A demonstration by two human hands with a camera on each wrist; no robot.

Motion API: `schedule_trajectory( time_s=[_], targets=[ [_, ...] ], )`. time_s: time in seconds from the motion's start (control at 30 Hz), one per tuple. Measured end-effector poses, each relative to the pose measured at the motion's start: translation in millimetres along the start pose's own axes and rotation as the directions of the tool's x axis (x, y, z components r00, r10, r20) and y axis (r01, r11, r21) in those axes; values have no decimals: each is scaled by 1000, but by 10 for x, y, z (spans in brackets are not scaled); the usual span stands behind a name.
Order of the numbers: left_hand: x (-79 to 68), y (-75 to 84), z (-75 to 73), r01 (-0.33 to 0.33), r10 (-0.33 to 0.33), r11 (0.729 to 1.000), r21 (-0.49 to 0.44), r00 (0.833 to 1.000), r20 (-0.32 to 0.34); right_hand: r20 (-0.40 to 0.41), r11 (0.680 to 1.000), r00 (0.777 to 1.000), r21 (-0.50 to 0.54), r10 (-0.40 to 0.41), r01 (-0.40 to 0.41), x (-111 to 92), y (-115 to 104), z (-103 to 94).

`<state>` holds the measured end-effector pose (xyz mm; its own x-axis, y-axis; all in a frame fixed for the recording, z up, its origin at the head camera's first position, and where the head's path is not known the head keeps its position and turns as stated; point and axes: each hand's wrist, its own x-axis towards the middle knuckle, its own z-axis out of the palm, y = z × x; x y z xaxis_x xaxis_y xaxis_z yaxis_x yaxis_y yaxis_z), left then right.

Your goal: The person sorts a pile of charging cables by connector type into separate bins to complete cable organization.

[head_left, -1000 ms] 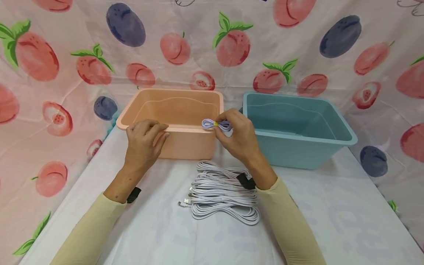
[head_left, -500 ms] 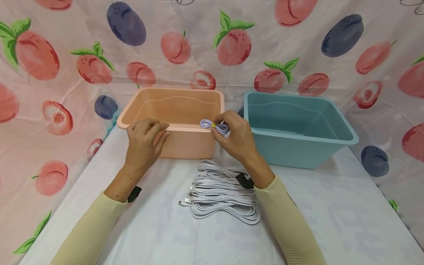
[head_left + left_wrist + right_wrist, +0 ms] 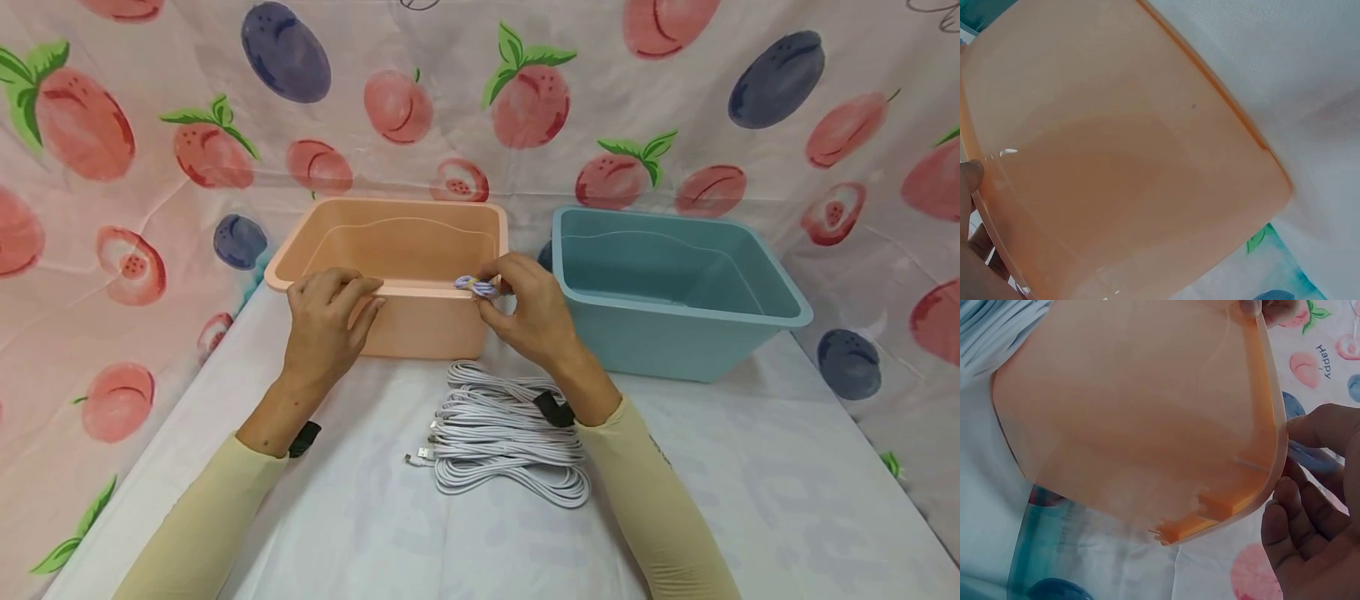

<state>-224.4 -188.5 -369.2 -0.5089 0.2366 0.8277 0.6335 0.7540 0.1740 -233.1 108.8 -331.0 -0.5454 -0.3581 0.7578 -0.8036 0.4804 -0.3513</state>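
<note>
A small coiled purple cable [image 3: 476, 287] with a yellow tie is pinched by my right hand [image 3: 536, 317] at the front right rim of an orange bin [image 3: 423, 327]. The right wrist view shows part of the cable [image 3: 1315, 457] between thumb and fingers, just beyond the rim. My left hand [image 3: 324, 333] holds the same bin's front rim further left, fingers over the edge and thumb on the outside. In the left wrist view the left thumb [image 3: 971, 175] touches the rim; the other fingers are partly hidden.
A pile of coiled white cables [image 3: 510, 442] lies on the white-covered table in front of the orange bin, connectors pointing left. To the right stands a teal bin [image 3: 645, 342]. A fruit-print cloth [image 3: 450, 50] hangs behind.
The purple cable has shifted slightly left with my right hand and tilted, so its loops look more bunched. My left hand has stayed on the rim.
</note>
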Motion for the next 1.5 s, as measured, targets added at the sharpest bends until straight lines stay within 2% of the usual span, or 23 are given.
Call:
schedule_trajectory(
  time_s=[0.2, 0.53, 0.83, 1.2, 1.5],
  targets=[
    [0, -3, -17, -7, 7, 1000, 11, 1000, 18, 1, 1000, 1000, -12, 2, -2, -5, 7, -17],
    [7, -1, -35, -7, 7, 1000, 7, 1000, 15, 64, 999, 998, -35, -5, 7, -34, -23, -96],
    [5, -10, -36, -8, 8, 1000, 9, 1000, 12, 105, 998, 994, -62, 38, -32, -83, -84, -156],
    [18, 4, -34, 0, 0, 1000, 0, 1000, 2, 184, 994, 981, -102, 66, -47, -173, -123, -175],
    [25, 2, -37, -4, 4, 1000, -2, 1000, 16, 265, 991, 959, -119, 98, -69, -220, -146, -177]
  ],
)
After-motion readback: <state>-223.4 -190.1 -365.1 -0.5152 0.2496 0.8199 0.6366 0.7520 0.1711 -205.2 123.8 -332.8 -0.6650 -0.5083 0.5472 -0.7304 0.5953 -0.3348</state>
